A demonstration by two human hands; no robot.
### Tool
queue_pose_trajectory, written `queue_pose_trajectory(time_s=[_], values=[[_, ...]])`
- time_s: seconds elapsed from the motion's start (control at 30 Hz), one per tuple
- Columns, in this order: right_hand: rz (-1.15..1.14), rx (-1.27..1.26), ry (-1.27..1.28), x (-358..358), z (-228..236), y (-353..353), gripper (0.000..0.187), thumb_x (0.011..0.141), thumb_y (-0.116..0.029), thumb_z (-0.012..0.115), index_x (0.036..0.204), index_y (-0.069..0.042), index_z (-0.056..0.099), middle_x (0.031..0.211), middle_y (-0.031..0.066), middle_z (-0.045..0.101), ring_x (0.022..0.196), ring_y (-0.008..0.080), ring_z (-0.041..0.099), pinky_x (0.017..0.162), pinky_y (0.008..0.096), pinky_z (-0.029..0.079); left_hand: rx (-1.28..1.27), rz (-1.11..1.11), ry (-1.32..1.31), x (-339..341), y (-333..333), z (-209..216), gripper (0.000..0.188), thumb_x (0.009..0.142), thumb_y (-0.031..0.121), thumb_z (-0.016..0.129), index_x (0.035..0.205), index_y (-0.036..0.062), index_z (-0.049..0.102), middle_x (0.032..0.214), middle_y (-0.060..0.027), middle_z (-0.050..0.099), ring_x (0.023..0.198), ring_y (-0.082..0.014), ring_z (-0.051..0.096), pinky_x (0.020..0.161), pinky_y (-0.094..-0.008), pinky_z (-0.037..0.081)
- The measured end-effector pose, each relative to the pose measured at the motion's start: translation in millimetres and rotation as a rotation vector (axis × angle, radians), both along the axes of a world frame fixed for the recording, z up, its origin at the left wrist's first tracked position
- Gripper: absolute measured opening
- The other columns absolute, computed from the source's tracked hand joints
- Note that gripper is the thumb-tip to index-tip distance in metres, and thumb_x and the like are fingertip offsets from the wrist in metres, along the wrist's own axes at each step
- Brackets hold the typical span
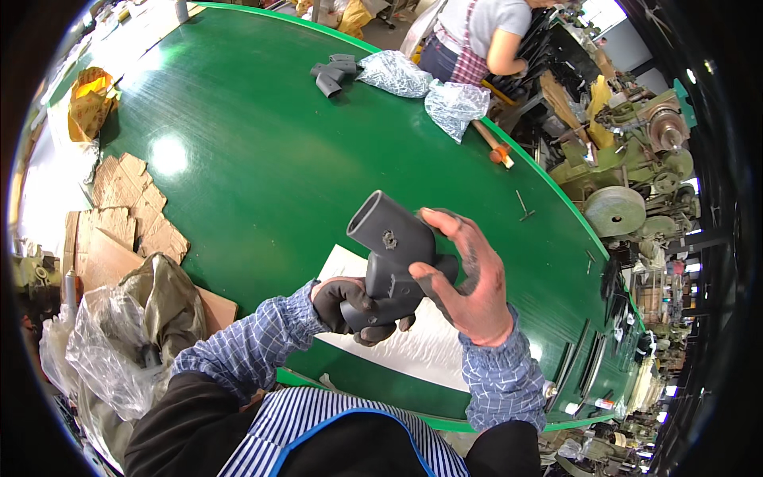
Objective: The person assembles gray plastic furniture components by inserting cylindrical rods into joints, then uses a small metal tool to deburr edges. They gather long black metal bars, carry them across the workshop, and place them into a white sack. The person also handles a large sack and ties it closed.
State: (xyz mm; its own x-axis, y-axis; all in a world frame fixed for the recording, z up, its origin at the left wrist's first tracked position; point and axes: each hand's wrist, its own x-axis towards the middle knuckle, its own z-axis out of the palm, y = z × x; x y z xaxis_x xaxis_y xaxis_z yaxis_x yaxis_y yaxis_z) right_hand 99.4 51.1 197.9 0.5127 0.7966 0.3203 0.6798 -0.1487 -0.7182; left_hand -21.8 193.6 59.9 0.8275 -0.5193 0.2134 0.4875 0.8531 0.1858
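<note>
My left hand (350, 306), in a dark glove, is closed round the lower part of a dark grey branched tube fitting (395, 238). The fitting is held tilted above the table, its open oval end facing up and left. Small round holes show in its side. My right hand (473, 282) curves beside the fitting's right side, thumb and fingers apart, with dark smudges on them. Its thumb tip overlaps the fitting and a fingertip is at the upper edge; whether they press on it I cannot tell. Beneath lies a white sheet (421, 354).
On the green table (262, 159), more grey fittings (334, 73) lie at the far side beside clear bags of small metal parts (395, 74) and a hammer (493, 145). Cardboard (127, 195) and plastic wrapping (115, 342) lie left. Black bars (588, 366) lie right. A person (485, 40) stands beyond.
</note>
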Motion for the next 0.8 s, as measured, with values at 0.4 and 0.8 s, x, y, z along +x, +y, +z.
queue_pose_trajectory(time_s=[0.4, 0.8], values=[[0.037, 0.023, -0.283, -54.8, 10.6, -49.9, 0.035, 0.083, -0.002, 0.06, 0.117, 0.0, 0.064, 0.097, 0.0149, 0.066, 0.079, 0.0316, 0.065, 0.07, 0.0361, 0.052, 0.107, -0.016, 0.056, -73.7, -66.0, 28.5, 0.055, 0.081, 0.019, 0.06, 0.129, -0.0039, 0.048, 0.112, -0.0174, 0.06, 0.068, -0.0184, 0.057, 0.056, -0.0299, 0.046], [0.212, 0.023, 0.214, -39.9, -49.6, -195.8, 0.039, 0.076, 0.004, 0.062, 0.115, 0.002, 0.061, 0.11, 0.0127, 0.067, 0.1, 0.0206, 0.065, 0.091, 0.0304, 0.05, 0.802, 0.208, 0.191, -84.0, -179.0, -3.4, 0.07, 0.093, 0.011, 0.055, 0.154, 0.0125, 0.021, 0.115, -0.0104, 0.055, 0.079, -0.0185, 0.061, 0.067, -0.0317, 0.053]])
